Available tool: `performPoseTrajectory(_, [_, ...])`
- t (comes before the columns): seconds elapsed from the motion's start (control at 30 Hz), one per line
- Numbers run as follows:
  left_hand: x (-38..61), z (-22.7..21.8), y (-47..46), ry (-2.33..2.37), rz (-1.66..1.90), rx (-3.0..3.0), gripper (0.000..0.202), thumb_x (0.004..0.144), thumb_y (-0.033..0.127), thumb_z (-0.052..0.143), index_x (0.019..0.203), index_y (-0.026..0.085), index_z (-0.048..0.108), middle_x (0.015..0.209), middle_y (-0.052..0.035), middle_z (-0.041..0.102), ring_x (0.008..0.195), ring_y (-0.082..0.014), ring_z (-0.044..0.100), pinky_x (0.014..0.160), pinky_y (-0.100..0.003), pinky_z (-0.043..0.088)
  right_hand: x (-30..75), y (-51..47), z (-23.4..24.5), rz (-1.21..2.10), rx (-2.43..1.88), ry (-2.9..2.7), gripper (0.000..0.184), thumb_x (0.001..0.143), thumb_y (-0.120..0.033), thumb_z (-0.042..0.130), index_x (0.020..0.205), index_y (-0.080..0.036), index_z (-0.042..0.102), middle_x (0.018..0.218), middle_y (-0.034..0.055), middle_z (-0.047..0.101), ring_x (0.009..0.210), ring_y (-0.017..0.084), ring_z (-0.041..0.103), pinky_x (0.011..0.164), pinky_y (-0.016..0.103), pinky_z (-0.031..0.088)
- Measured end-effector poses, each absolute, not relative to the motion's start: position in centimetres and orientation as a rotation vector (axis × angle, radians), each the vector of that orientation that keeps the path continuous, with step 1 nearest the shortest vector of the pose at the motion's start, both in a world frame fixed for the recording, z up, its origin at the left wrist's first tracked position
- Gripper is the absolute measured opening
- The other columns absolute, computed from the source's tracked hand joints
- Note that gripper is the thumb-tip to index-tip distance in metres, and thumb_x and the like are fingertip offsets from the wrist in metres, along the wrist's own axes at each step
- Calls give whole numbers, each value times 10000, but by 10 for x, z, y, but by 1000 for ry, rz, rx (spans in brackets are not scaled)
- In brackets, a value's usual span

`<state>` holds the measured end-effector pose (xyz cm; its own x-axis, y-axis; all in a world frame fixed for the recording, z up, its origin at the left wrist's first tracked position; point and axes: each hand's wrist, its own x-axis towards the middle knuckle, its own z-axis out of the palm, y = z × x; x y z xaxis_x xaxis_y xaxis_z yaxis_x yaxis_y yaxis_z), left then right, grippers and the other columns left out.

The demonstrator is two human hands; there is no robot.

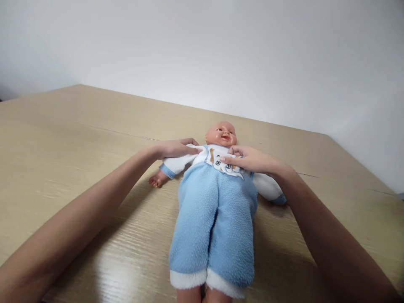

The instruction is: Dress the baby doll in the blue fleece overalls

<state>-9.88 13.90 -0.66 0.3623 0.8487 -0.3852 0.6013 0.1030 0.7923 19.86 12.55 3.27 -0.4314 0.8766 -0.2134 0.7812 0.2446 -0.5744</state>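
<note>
A baby doll [221,134] lies on its back on the wooden table [78,139], its head away from me. It wears a fleece suit [214,210] with blue legs, white sleeves and a cartoon patch on the chest. My left hand [175,148] rests on the doll's shoulder at the white sleeve, fingers curled on the fabric. My right hand [249,160] lies on the chest patch, fingers pinched on the fabric near the collar. The doll's bare hand [157,179] sticks out of the sleeve at the left.
A plain white wall [221,54] rises behind the table's far edge. The table's right edge runs diagonally at the far right. A seam line crosses the tabletop behind the doll.
</note>
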Motion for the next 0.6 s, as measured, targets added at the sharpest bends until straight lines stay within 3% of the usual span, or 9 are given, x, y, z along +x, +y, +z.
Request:
performPoseTrajectory(0.4, [-108,-17,145,1249,349,1611,747,841,828,754,1356,293,672,1099,-50,795,863,-227,699,607,-271,472,199,124,34,967,-1602,-2350,521,893,-761,741,909,-244,681,883,33,723,816,234,631,697,355,422])
performPoseTrajectory(0.6, [-112,-18,147,1272,337,1737,749,858,844,704,1357,286,713,1253,-68,801,1083,-273,717,778,-290,533,194,119,30,757,-1673,-2302,463,896,-704,780,970,-253,702,1020,74,798,916,312,711,787,416,488])
